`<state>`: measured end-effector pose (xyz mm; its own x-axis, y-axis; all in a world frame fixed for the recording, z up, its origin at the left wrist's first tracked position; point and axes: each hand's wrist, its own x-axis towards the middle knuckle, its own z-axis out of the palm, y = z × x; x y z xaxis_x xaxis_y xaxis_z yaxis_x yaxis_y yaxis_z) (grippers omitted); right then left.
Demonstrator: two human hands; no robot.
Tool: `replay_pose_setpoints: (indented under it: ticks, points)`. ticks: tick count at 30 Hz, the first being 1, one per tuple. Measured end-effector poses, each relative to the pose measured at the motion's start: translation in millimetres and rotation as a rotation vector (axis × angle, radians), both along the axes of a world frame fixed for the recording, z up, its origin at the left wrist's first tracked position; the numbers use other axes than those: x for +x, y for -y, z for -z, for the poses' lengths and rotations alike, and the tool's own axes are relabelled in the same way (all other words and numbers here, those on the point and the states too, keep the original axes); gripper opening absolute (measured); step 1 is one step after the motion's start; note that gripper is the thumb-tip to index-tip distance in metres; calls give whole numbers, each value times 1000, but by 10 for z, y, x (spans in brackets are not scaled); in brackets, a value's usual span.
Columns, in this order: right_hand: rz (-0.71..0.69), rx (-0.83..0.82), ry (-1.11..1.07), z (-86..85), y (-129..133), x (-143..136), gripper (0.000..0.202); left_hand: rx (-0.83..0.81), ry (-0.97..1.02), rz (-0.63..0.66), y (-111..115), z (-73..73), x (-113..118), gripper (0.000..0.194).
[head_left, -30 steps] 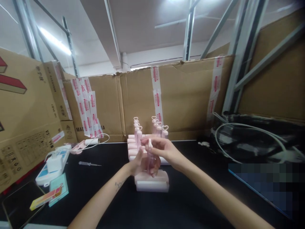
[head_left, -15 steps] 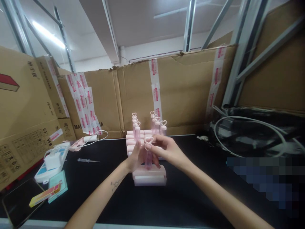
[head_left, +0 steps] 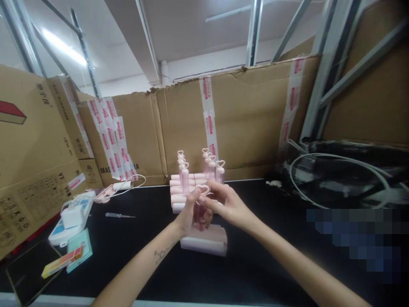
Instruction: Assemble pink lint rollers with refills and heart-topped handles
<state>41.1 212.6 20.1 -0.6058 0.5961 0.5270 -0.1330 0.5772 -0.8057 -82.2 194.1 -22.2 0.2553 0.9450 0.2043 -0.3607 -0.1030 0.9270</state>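
Note:
A clear pink tube with a heart-shaped top stands upright between my hands. My left hand is closed around the tube, its thumb near the heart. My right hand pinches at the heart-shaped top from the right. Just below them lies a pale pink rounded block on the black surface; whether the tube touches it is hidden. Behind my hands stand several similar heart-topped tubes in two rows, among more pink blocks. My right hand partly covers the right row.
To the left lie a small screwdriver, a power strip with a white plug, a teal card, a yellow-orange packet and a phone. Cardboard walls enclose the back. A white cable coils at right.
The tube has tilted slightly and shifted a little right with both hands. The pink block below has turned and slid slightly right. The view has shifted slightly.

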Motion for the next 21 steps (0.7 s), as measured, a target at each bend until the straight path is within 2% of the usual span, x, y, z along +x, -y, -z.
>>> replay_pose_setpoints:
  ticks: [6, 12, 18, 21]
  points:
    - [24, 123, 5, -3, -19, -7, 29, -71, -126, -60, 53, -67, 38, 52]
    - [41, 198, 41, -14, -76, -19, 25, -137, -134, -99, 26, -94, 60, 49]
    - [66, 154, 160, -91, -33, -10, 23, -142, -135, -96, -72, 7, 48, 46]
    - [93, 128, 125, -68, -1, -34, 23, -110, -109, -117, -92, 71, 46, 50]
